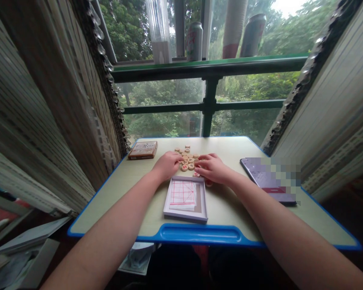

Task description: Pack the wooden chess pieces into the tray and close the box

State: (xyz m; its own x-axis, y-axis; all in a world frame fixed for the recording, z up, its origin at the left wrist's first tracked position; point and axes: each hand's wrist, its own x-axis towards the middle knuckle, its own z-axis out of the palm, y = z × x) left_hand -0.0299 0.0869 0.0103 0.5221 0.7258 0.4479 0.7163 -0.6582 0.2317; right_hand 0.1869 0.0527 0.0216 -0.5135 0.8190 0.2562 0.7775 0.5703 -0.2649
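The fingers of the left hand (167, 165) are held close together and bent against the left flank of the wooden pieces (185, 158); whether any piece is pinched there cannot be told. The fingers of the right hand (211, 167) are spread loosely at the opposite flank, with no firm pinch to be seen, and a piece is partly covered near its palm.

The wooden pieces are gathered in a loose heap just beyond the open box (184, 218), between the two hands. Red and dark marks are borne on some upper faces. By their look, they can be judged light, stiff and not easily broken, though smooth enough to be slid along or tipped over one another. A single piece would best be gripped by its round rim, between thumb and fingertip; several could be cupped from the sides.

Inside the open box, a sheet (181, 193) printed with red lines is laid; it seems thin and soft, and would be best lifted by a corner.

Farther out on the counter (124, 177), a flat brown box (142, 149) is set beyond the open box and to its left. A dark-edged device (258, 177), partly blurred by blocks, is placed to the open box's right.
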